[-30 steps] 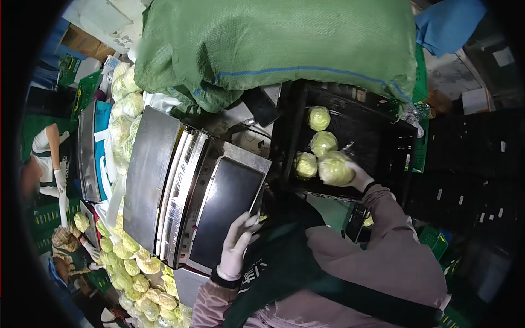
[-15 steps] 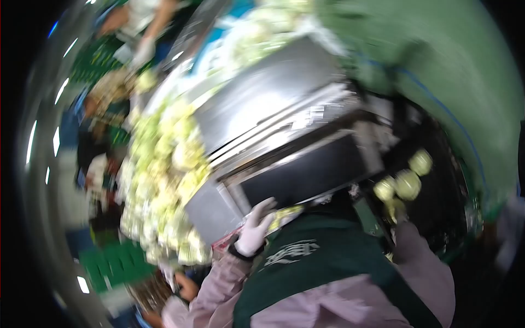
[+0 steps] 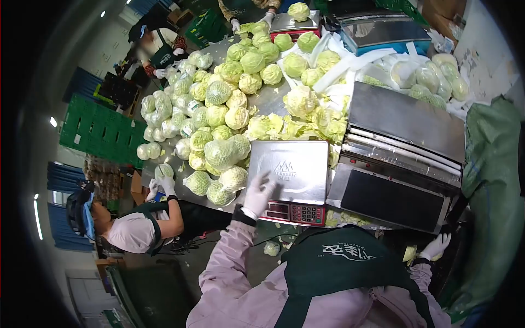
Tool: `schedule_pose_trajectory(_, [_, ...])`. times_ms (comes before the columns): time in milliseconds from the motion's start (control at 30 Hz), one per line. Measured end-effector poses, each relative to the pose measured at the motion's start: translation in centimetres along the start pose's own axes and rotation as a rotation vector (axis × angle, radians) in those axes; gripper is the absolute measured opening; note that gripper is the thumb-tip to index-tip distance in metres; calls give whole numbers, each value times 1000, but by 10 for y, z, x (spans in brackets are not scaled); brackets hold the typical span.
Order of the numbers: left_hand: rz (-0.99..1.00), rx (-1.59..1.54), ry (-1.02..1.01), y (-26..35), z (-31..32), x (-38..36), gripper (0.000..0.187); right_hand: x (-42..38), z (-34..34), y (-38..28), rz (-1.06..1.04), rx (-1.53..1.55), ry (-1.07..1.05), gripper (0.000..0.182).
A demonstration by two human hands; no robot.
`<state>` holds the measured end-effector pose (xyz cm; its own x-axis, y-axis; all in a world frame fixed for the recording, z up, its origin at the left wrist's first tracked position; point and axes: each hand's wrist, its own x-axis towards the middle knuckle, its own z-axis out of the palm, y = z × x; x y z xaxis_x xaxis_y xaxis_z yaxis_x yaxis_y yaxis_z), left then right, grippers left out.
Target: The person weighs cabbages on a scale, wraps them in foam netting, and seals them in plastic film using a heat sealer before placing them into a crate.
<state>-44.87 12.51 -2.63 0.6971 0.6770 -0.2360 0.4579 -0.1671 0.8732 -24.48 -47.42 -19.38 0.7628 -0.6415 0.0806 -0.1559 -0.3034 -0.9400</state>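
Observation:
My left hand [image 3: 258, 195], in a white glove, hovers over or touches the left edge of the metal scale plate [image 3: 289, 169], its fingers apart and holding nothing. Below the plate is the scale's red keypad panel [image 3: 298, 213]. My right hand [image 3: 436, 247], also gloved, is at the lower right beyond the apron, fingers spread and empty. Close to its left lies a small yellowish piece [image 3: 409, 254], too small to identify. Left of the scale are netted cabbages [image 3: 220, 154] and a loose cabbage [image 3: 233, 179].
A wrapping machine [image 3: 394, 191] stands right of the scale. Piled cabbages [image 3: 251, 61] and loose leaves [image 3: 268, 127] cover much of the table. A co-worker [image 3: 136, 227] holds a cabbage at the left; others stand farther back. Green crates [image 3: 98, 128] and a green sheet [image 3: 495, 180] flank the table.
The view has swung and sharpened, bringing the scale into sight. My right hand, earlier at a cabbage beside several others over a dark area, is now empty. My left hand is now at the scale.

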Motion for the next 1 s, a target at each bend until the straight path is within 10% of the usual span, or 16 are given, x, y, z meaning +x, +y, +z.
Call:
schedule_pose_trajectory(200, [91, -202, 1, 33, -31, 104, 53, -139, 127, -180, -170, 103, -787, 34])
schedule_pose_trajectory(367, [153, 41, 28, 33, 3, 219, 76, -226, 212, -183, -285, -65, -1196, 29])
schedule_pose_trajectory(600, [-40, 570, 964, -29, -63, 360, 97, -250, 226, -202, -410, -328, -1048, 33])
schedule_pose_trajectory(733, [-547, 442, 724, -50, -96, 362, 98, -251, 234, -199, -415, -396, -1043, 33])
schedule_pose_trajectory(867, [-275, 769, 638, -63, -53, 355, 84, -254, 232, -213, -452, -488, -1066, 37])
schedule_pose_trajectory(1000, [42, 362, 363, -15, -51, 362, 81, -253, 236, -218, -389, -521, -1101, 38])
